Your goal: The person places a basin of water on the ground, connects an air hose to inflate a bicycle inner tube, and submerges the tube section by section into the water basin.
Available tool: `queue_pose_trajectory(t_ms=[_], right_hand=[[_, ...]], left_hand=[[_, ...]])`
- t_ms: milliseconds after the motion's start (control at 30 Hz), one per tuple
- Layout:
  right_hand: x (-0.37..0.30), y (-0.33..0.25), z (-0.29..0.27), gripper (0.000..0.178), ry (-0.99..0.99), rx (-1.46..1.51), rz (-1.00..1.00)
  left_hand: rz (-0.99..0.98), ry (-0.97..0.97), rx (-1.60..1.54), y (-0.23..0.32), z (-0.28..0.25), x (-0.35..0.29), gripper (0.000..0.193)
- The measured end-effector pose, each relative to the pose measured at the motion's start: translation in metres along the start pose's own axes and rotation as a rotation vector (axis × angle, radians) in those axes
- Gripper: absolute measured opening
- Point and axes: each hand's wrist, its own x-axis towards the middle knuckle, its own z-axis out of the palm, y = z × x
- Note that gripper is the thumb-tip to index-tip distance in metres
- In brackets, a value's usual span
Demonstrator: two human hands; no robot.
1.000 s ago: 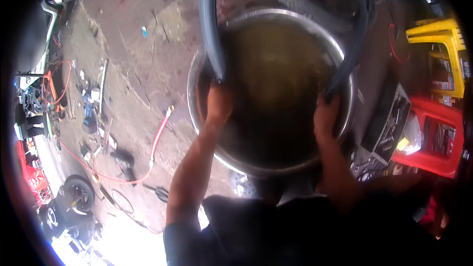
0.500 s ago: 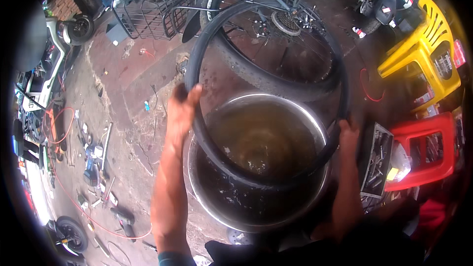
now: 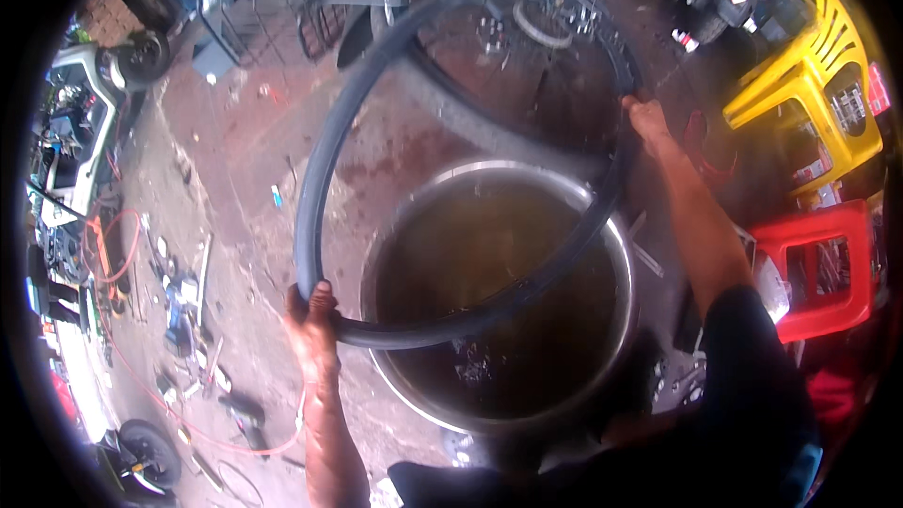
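Observation:
Both my hands hold a black inner tube [image 3: 317, 179], a large inflated ring, above a round metal basin [image 3: 634, 292] of murky water [image 3: 527, 367]. My left hand [image 3: 313, 325] is closed round the tube at its lower left, beyond the basin's left rim. Higher up on the opposite side, my right hand [image 3: 645, 122] grips the tube with fingers wrapped round it. The ring's near part crosses over the water; whether it touches the surface I cannot tell. Its far part overlaps the bicycle's rear tyre [image 3: 489, 127] in the view.
Behind the basin lies a bicycle [image 3: 527, 0] with its wheel. A yellow chair [image 3: 809, 94] and a red stool [image 3: 818, 310] stand at the right. Tools [image 3: 179, 320] and a thin red hose [image 3: 179, 419] lie on the floor to the left. Scooters stand at both sides.
The tube has turned and shifted left. My left hand has come down and nearer, while my right hand has moved up and away with its arm stretched out.

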Motion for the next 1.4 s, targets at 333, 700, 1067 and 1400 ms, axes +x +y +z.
queue_pose_trajectory(t_ms=[333,700,1067,1400], right_hand=[[-0.225,0.086,0.050,0.046,0.368,-0.116,-0.301],[-0.268,0.117,0.053,0.031,0.107,0.147,0.362],[-0.236,0.142,0.077,0.027,0.224,0.428,0.404],[-0.233,0.141,0.086,0.034,0.252,0.504,0.401]], left_hand=[[-0.084,-0.407,-0.063,-0.025,0.027,-0.026,0.027],[0.150,-0.225,0.041,-0.084,0.077,-0.033,0.029],[-0.323,-0.303,-0.116,-0.086,0.094,-0.017,0.018],[-0.321,-0.259,-0.107,-0.130,0.105,0.004,0.021]])
